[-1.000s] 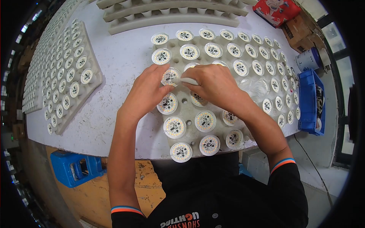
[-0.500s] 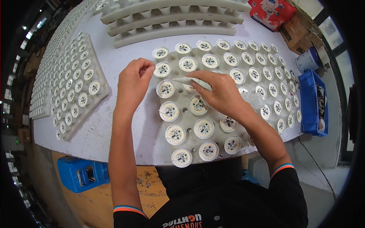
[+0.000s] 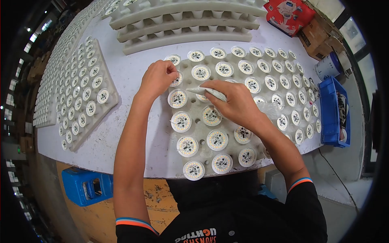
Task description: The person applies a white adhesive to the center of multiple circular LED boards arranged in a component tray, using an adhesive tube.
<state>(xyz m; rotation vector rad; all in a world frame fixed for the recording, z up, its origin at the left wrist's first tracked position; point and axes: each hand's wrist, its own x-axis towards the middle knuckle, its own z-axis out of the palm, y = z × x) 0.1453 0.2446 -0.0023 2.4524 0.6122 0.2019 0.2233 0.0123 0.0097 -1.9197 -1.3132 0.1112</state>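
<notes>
A white foam tray (image 3: 194, 117) in front of me holds several round LED bulb bases with circuit boards facing up. My left hand (image 3: 159, 77) rests on the bulb base (image 3: 176, 79) in the tray's second row at the left, fingers curled onto it. My right hand (image 3: 235, 103) grips a white squeeze tube (image 3: 204, 91) whose tip points left toward that hand, just above the bulb base (image 3: 177, 98) one row nearer.
A second filled tray (image 3: 83, 95) lies at the left, with more rows of trays beyond it. Stacked empty foam trays (image 3: 182, 24) stand at the back. A blue bin (image 3: 332, 111), a red packet (image 3: 289, 14) and cardboard boxes sit at the right. A blue box (image 3: 83, 186) sits below the table edge.
My left hand lifted off the bulb by the tube tip, swung out left, and has now come down on the bulb one row farther. The right hand kept the tube almost still.
</notes>
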